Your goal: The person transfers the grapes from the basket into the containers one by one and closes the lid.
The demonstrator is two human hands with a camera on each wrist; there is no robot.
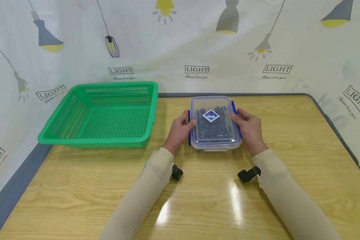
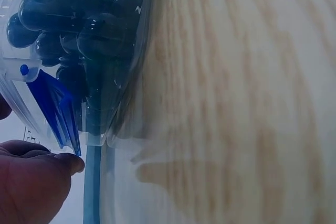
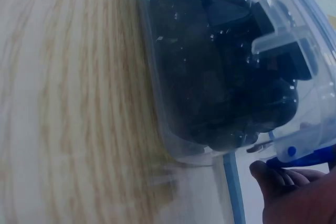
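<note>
A clear plastic food container (image 1: 216, 137) with a lid stands on the table between both hands. Dark round fruit (image 2: 105, 35), like grapes, fills much of it. My left hand (image 1: 180, 132) grips its left side, thumb on the lid's edge. Fingertips there meet a blue side latch (image 2: 55, 108), which slants out from the wall. On the opposite side my right hand (image 1: 251, 130) holds the container, its thumb over the lid's rim. A fingertip in the right wrist view lies against the other blue latch (image 3: 310, 158), also swung outward. The lid sits on top.
To the left stands a green plastic basket (image 1: 99, 142) with slotted walls and a perforated floor. The wooden table (image 1: 204, 200) ends at a dark edge before a printed backdrop (image 1: 243, 50). Black wrist cameras (image 1: 248, 175) hang below the sleeves.
</note>
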